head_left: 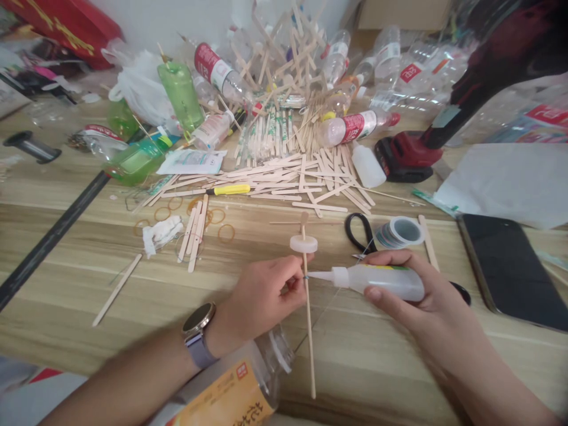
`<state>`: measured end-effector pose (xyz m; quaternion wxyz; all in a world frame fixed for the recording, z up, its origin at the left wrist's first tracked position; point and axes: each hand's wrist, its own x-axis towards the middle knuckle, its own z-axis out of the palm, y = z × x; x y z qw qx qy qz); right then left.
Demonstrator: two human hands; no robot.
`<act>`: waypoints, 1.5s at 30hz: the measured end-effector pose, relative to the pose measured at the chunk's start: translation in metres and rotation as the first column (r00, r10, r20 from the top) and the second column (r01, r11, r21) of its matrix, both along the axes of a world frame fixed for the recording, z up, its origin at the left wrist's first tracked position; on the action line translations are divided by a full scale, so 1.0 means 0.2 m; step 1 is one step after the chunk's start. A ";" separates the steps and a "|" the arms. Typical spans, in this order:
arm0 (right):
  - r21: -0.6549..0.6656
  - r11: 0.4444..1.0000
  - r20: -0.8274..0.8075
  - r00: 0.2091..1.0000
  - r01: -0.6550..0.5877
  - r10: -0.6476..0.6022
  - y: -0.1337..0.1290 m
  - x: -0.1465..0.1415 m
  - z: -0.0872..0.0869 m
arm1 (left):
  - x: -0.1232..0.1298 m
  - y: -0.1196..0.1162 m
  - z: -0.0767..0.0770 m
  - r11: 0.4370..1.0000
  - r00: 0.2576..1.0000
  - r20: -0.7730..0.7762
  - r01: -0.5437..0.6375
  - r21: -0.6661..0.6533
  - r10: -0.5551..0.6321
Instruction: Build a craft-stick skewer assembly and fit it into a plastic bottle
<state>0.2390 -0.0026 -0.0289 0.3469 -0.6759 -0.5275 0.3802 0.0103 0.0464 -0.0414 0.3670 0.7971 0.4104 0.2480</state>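
Note:
Pinched in the fingers of my left hand (270,290) is a thin wooden stick (309,343). A white round bottle cap (303,244) sits around the stick above the fingers, and a flat wooden piece shows at the stick's top. My right hand (408,296) grips a white squeeze glue bottle (384,282) lying sideways. Its narrow nozzle points left and meets the stick, or nearly so, by a small dark thread wrap. A fine thread runs from there toward a thread spool (400,232). Below my left wrist lies a clear plastic bottle (239,384) with an orange label.
Black-handled scissors (360,231) lie partly under my right hand, near a phone (510,266). Farther back are a pile of craft sticks (284,177), a yellow-handled screwdriver (231,189), rubber bands (226,233), plastic bottles and a red-black power tool (410,154).

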 end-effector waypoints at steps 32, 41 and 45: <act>0.001 1.000 -0.075 0.997 0.025 -0.025 0.00 -0.01 0.02 | 0.00 -0.01 0.00 0.994 0.997 0.080 -0.011 -0.113 0.021; -0.022 0.999 -0.092 0.995 0.029 -0.031 -0.01 -0.01 0.01 | -0.01 -0.01 0.01 0.989 0.987 0.162 0.004 -0.148 0.020; -0.003 1.000 -0.025 1.000 0.009 -0.009 0.00 0.01 0.00 | -0.01 -0.01 0.00 0.986 0.983 0.183 0.001 -0.164 0.030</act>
